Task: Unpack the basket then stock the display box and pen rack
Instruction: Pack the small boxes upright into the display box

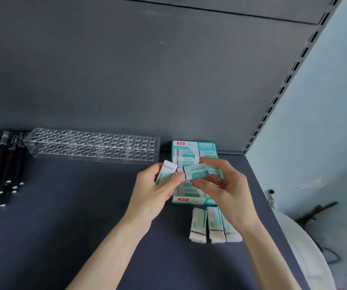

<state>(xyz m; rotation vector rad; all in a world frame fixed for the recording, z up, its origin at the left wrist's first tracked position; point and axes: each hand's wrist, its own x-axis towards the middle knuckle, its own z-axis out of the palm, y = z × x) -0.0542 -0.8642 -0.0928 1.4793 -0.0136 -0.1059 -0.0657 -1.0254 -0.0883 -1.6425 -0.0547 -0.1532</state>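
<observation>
Two bare forearms reach in from the lower edge over a dark grey shelf (74, 206). The left hand (155, 191) grips one small white-and-teal packet (165, 173), fingers curled round it. The right hand (224, 185) pinches a second packet (197, 172) between thumb and fingertips, just above the teal display box (191, 200), which already holds rows of the same packets. Three more packets (215, 225) lie side by side on the shelf just in front of the box, partly under the right wrist. A clear pen rack (93, 145) stands at the back wall with no pens in its holes. Black pens (3, 162) lie heaped at far left.
</observation>
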